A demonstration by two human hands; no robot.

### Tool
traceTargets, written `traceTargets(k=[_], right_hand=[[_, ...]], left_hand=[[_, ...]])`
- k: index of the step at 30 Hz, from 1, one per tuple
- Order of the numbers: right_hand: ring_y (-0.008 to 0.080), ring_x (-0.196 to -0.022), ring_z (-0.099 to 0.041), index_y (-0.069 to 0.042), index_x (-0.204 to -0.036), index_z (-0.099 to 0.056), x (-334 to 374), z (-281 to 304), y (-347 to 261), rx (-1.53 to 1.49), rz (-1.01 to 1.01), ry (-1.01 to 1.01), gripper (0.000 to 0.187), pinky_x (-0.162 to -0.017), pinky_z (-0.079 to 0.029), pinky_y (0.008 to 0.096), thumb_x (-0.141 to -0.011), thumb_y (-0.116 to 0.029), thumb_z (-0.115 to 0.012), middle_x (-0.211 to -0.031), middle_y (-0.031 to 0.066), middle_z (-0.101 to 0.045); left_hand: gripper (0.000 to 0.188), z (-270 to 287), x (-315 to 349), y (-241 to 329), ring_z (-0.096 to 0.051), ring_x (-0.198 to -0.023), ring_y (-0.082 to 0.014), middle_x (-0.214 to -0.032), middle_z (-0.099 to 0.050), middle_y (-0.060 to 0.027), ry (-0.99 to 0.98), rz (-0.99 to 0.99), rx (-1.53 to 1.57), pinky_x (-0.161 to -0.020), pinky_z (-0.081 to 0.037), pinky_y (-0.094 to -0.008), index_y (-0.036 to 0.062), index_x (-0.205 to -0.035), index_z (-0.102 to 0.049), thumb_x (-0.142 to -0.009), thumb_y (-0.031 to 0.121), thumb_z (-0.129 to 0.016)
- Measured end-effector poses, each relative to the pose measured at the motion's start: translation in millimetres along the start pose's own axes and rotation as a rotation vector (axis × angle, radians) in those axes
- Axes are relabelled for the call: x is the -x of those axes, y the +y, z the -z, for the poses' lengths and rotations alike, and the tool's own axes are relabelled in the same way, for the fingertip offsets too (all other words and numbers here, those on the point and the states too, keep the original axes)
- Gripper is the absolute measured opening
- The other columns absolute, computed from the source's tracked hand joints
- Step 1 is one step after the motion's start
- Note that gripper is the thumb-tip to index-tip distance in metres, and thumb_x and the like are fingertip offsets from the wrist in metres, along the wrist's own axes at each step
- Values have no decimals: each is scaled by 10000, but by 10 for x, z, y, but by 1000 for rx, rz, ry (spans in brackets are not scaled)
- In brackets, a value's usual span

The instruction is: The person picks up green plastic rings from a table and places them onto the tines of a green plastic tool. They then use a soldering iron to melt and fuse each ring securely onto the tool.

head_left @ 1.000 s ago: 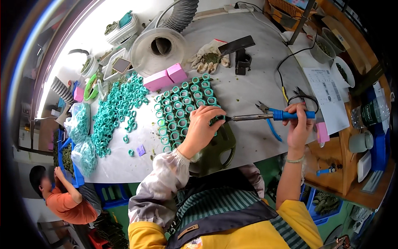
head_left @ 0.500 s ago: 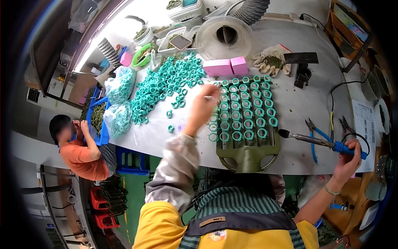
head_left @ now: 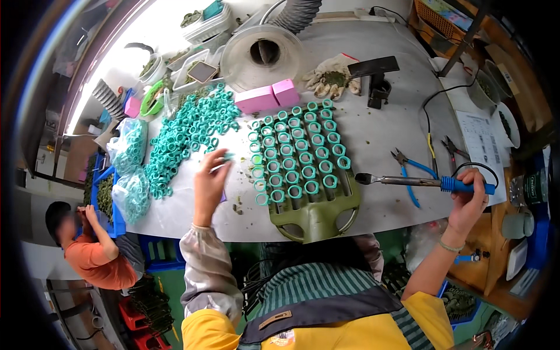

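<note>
My left hand is raised over the table between a loose heap of teal rings and a green rack. Its thumb and forefinger are pinched at a small blurred teal piece. On the green rack, with slotted bars and a looped handle end, teal hexagonal rings stand in rows. My right hand is wrapped around the blue handle of a soldering iron. The iron's broad dark tip points left, just beside the rack's right edge.
Pink blocks, a clear round hood, a work glove and a black stand lie beyond the rack. Blue-handled pliers lie below the iron's cord. Bags of rings stand left, near a co-worker in orange.
My left hand has drawn away from the rack, leftward and nearer to me. The whole view has shifted, so the table appears farther left. My right hand keeps holding the soldering iron.
</note>
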State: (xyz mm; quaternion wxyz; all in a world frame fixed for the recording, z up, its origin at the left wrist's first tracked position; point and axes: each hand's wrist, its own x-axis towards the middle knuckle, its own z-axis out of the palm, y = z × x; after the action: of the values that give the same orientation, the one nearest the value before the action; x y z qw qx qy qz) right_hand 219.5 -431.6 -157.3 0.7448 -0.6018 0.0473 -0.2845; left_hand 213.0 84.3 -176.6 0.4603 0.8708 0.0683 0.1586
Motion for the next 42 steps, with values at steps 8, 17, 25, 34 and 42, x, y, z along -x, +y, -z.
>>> traceTargets(k=[8,17,25,34,42], right_hand=[[121,-654,-550,-44,-735,-584,14,-34,-45,-34,-21,-126,281,-463,-409,239,-948,-226,-575,-804,72,-609],[153,-724,-625,-19,-770,-622,64,-181,152,-134,-63,-174,273,-462,-440,237,-979,-183,-561,-809,77,-634],[127,-657,-582,-31,-735,-623,-29,-19,-28,-84,-2,-132,262,-442,-413,228,-944,-185,-585,-772,69,-628],[136,-721,-595,-58,-714,-591,-81,133,-58,-76,-22,18,283,-451,-388,240,-939,-230,-589,-760,53,-609],[107,-639,-554,-40,-764,-624,-113,186,-21,-55,13,75,278,-479,-384,230,-959,-235,-588,-818,71,-640]], left_hand=[[351,-1190,345,1221,-574,-1051,-289,-1125,-653,-83,-437,-536,-130,-922,-450,-404,55,-1143,-660,-797,46,-719],[297,-1567,338,1110,-583,-1062,-285,-1117,-678,-85,-504,-582,-167,-953,-446,-393,56,-1110,-696,-814,65,-714],[327,-1557,354,1150,-568,-1055,-275,-1125,-654,-77,-502,-633,-215,-935,-432,-402,30,-1095,-680,-770,24,-710],[468,-689,806,825,-545,-1107,-201,-1200,-588,-78,10,-59,230,-958,-440,-349,34,-1348,-499,-913,74,-668],[528,-666,1486,621,-559,-1168,-276,-1262,-549,-129,-223,907,1380,-1020,-478,-400,30,-1384,-424,-880,-60,-555]])
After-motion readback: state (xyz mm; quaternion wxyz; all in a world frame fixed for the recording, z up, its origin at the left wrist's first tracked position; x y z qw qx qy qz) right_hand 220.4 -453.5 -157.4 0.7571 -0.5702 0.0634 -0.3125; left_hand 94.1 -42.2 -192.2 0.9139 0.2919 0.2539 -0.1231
